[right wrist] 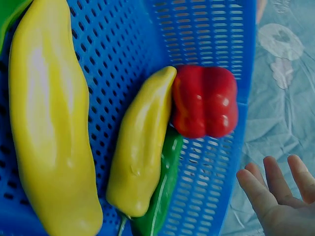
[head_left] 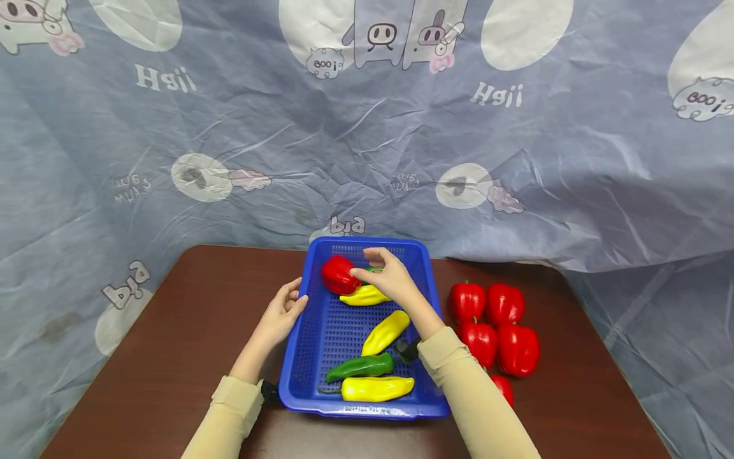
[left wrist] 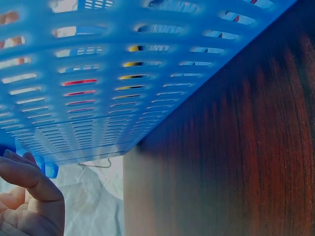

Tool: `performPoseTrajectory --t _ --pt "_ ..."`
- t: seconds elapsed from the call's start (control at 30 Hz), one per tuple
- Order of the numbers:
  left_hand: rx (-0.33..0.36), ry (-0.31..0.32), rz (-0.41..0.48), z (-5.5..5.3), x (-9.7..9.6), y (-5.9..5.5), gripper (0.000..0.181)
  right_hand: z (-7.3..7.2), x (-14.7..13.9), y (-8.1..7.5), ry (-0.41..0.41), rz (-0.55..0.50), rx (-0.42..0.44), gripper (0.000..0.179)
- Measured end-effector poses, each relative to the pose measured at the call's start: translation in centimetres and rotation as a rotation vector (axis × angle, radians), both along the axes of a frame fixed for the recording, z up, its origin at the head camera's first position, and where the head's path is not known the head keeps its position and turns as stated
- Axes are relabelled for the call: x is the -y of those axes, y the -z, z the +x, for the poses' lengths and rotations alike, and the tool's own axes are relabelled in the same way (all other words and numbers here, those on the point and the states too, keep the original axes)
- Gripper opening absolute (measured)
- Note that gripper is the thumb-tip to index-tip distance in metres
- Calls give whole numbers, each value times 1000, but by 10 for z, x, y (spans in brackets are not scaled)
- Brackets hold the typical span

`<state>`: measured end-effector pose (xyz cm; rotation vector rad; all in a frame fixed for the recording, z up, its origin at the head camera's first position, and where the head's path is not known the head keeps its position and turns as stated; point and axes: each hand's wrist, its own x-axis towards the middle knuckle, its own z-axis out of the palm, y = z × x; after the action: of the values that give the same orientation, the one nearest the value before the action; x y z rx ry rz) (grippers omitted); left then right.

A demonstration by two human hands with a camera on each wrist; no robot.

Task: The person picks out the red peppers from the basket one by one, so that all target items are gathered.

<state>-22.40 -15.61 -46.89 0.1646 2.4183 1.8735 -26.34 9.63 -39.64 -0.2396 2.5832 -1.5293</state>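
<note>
My right hand [head_left: 391, 278] is held over the far end of a blue basket [head_left: 290, 357], thumb and fingers apart with nothing between them. Below it lie a red bell pepper [head_left: 338, 275], a yellow pepper [head_left: 366, 296] and a partly hidden green pepper [right wrist: 170, 162]. In the right wrist view the right hand [right wrist: 283, 196] appears beyond the basket rim, fingers spread. At the basket's left rim, my left hand [head_left: 281, 313] rests with loosely bent fingers and its thumb at the edge. The left wrist view shows that hand [left wrist: 32, 196] beside the slotted wall.
In the near half of the basket lie a yellow pepper [head_left: 385, 333], a green pepper [head_left: 361, 368] and another yellow pepper [head_left: 375, 389]. Several red bell peppers [head_left: 518, 349] sit to the right on the brown table [head_left: 189, 331]. A printed cloth [head_left: 344, 140] hangs behind.
</note>
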Motion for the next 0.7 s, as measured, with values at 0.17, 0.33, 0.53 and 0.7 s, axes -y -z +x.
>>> performPoseTrajectory --t 0.17,0.33,0.53,0.7 --pt "-2 -6 14 -1 -1 1 55 -7 12 10 13 40 -17 65" --pt "-8 2 11 -2 -3 2 55 -13 22 22 36 96 -37 65" --pt "-8 -8 8 -2 -3 1 54 -19 34 35 76 165 -49 69" --pt "-21 -23 12 -1 -1 1 54 -24 44 41 87 185 -67 70"
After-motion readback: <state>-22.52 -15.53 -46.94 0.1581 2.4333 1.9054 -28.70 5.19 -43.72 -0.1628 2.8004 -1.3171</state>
